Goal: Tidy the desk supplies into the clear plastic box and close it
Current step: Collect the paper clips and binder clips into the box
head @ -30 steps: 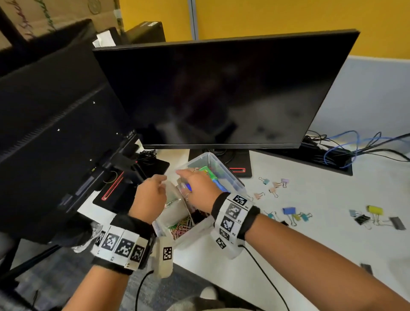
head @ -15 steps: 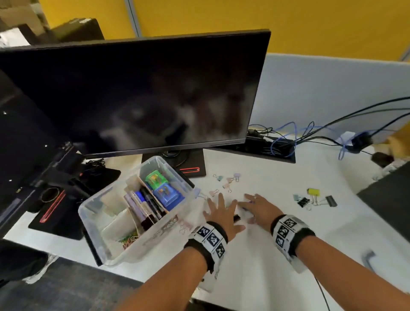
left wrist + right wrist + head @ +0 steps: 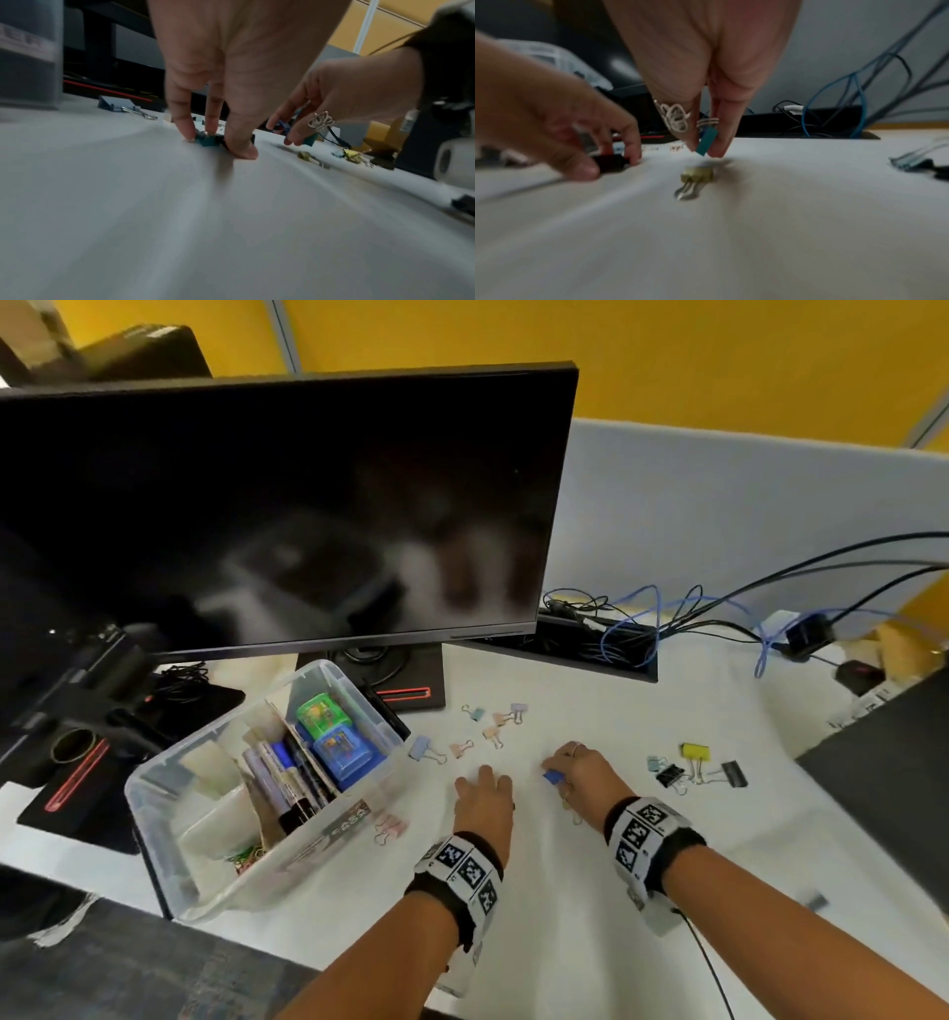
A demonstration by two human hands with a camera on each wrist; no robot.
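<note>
The open clear plastic box (image 3: 354, 711) sits just left of the left hand (image 3: 485, 806), which pinches a teal binder clip (image 3: 207, 141); the farther right hand (image 3: 583, 775) pinches a blue binder clip (image 3: 553, 777).

You've got a black monitor (image 3: 287, 505) on its red-trimmed stand (image 3: 405, 693), a cable tray (image 3: 590, 644) behind with blue and black cables (image 3: 631, 629), a grey partition (image 3: 744, 505), a yellow wall (image 3: 616, 351), and a tape roll (image 3: 74, 744) far left.
</note>
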